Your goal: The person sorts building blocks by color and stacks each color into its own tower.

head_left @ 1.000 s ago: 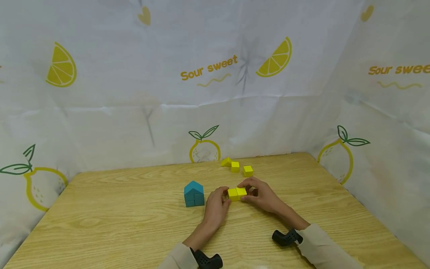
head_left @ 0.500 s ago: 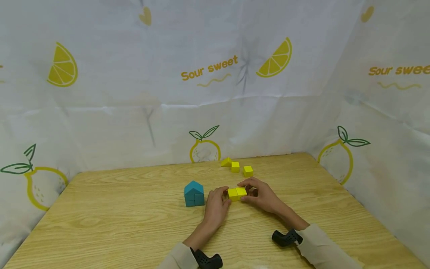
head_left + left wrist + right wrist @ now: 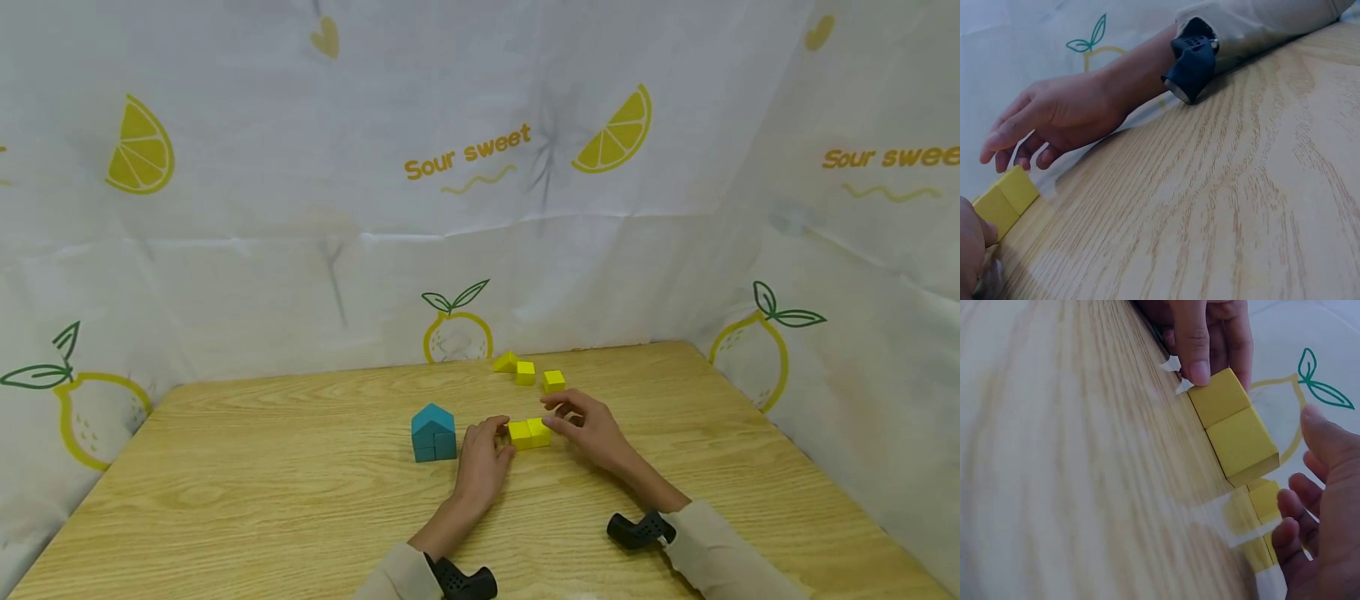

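Two yellow cubes stand side by side and touching on the table: a left cube and a right cube. My left hand holds the left cube at its outer end between thumb and fingers; the right wrist view shows the thumb against its near face. My right hand is just off the right cube, its fingers spread and loosely bent with nothing in them. Left of my left hand stands a small blue house of stacked blocks with a pointed top.
Toward the back of the table lie a yellow triangular block, a yellow cube beside it and another cube farther right. A white printed cloth hangs behind and along the right side.
My right hand has let go of the right cube and lifted slightly up and to the right. The left hand and the pair of cubes have stayed in place.
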{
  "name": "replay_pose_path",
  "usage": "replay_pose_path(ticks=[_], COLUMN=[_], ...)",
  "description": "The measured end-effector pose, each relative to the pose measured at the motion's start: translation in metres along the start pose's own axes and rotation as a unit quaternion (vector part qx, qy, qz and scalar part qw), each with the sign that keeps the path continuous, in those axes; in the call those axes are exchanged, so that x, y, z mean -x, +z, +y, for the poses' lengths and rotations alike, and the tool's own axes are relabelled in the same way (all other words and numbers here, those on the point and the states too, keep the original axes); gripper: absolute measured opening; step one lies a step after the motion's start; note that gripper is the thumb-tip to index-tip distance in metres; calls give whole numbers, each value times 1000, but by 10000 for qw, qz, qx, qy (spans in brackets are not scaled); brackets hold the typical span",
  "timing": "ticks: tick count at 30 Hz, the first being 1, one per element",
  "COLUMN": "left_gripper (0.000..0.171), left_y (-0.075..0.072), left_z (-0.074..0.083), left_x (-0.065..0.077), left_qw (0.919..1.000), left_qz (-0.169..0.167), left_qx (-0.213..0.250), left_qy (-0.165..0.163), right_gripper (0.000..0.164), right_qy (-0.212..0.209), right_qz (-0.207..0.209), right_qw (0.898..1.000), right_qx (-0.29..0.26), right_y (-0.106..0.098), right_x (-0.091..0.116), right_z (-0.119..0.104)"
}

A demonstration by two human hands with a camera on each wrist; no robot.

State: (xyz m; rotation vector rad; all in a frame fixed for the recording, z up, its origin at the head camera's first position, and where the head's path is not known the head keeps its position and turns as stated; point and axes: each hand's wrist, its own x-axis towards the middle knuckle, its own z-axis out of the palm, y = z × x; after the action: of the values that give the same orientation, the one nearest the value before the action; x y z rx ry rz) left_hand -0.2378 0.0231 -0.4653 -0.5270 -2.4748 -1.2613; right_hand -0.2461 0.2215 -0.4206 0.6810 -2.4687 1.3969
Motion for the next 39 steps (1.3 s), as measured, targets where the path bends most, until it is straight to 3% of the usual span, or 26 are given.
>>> replay_pose_path(ticks=[5, 12, 20, 30, 39], left_gripper=[34, 34, 35, 35, 35], left_y=[1, 0, 0, 1, 0], left_z=[-1, 1, 0, -1, 1], left_x=[0, 0, 0, 1, 0], left_qw=[10000, 9999, 9999, 10000, 10000], left_qz=[70, 91, 84, 73, 10], left_qx=[27, 97, 82, 7, 28], left_qy=[57, -34, 27, 6, -24], right_gripper=[27, 31, 39, 49, 55], right_qy=[30, 30, 15, 803, 908], right_qz=[521, 764, 942, 544, 258], right_qw=[9986, 9969, 9954, 9946, 9951], right_qx=[129, 159, 188, 364, 301], right_y=[-3, -7, -9, -17, -22], right_x=[-3, -9, -16, -24, -32], right_z=[2, 10, 55, 69, 75])
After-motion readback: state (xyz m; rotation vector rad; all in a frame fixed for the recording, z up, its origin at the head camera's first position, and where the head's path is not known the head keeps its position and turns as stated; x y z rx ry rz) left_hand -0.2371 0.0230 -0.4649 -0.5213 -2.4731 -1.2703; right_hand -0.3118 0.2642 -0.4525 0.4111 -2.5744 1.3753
